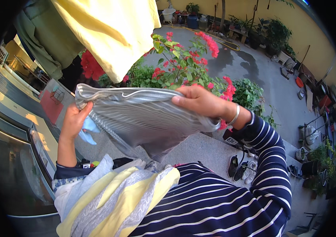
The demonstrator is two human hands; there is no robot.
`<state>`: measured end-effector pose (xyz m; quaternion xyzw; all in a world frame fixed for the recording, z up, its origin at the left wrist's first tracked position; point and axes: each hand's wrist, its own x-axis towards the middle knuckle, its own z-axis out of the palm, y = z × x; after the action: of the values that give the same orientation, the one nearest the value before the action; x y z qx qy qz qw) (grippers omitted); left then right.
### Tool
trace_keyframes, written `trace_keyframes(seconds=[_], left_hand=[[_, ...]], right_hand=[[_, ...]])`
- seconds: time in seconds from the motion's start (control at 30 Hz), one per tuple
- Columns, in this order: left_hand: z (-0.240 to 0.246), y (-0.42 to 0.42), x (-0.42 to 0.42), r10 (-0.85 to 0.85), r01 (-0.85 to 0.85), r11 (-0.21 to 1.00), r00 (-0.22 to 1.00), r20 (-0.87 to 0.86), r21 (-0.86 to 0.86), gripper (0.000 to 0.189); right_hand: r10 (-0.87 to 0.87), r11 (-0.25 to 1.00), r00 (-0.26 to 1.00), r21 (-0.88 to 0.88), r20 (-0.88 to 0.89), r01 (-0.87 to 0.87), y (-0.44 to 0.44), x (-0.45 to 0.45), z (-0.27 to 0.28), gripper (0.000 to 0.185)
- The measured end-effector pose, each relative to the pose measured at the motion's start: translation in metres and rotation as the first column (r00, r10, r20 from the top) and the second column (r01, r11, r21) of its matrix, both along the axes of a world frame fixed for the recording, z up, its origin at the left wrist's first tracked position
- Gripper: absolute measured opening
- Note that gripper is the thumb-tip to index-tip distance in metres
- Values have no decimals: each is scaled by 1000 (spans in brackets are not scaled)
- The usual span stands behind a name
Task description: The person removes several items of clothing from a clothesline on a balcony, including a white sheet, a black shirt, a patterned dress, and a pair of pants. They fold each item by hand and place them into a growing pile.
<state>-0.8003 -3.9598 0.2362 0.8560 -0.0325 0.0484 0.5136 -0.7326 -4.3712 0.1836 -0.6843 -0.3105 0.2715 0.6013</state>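
Observation:
Between my two hands a grey-and-white striped cloth garment (144,115) is stretched out, its lower part hanging in folds. My left hand (74,118) pinches its left corner, with the thumb on top; a light blue cloth (89,131) shows beside that hand. At the upper right edge, my right hand (199,100) grips the garment between thumb and fingers. Over my left forearm and against my body lie more clothes, including a yellow-and-grey striped one (126,198). Which garment the light blue piece belongs to, I cannot tell.
A yellow cloth (111,32) and an olive green garment (46,38) hang just beyond my hands. Pink-flowered bougainvillea (185,62) grows ahead. Several shoes (240,169) stand on the grey floor to the right. A glazed door or window (17,166) is at the left.

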Motion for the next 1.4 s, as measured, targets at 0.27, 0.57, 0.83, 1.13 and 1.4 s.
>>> trace_keyframes(seconds=[0.27, 0.57, 0.83, 1.13, 1.4], left_hand=[[4, -66, 55, -495, 474, 866, 858, 139, 160, 13], [19, -133, 78, -717, 732, 673, 681, -151, 105, 20], [37, -193, 96, -786, 907, 417, 389, -480, 52, 26], [74, -276, 59, -779, 909, 416, 353, -517, -5, 38], [112, -366, 14, -834, 810, 552, 535, -135, -200, 37]], right_hand=[[45, 884, 939, -452, 341, 121, -116, -51, 59, 16], [-260, 756, 793, -395, 551, 521, -194, -124, 66, 14], [-428, 653, 813, -486, 395, 581, -224, -188, 64, 20], [-648, 500, 615, -358, 450, 789, -284, -266, 90, 22], [-872, 450, 438, 5, 220, 893, -345, -292, 149, 16]])
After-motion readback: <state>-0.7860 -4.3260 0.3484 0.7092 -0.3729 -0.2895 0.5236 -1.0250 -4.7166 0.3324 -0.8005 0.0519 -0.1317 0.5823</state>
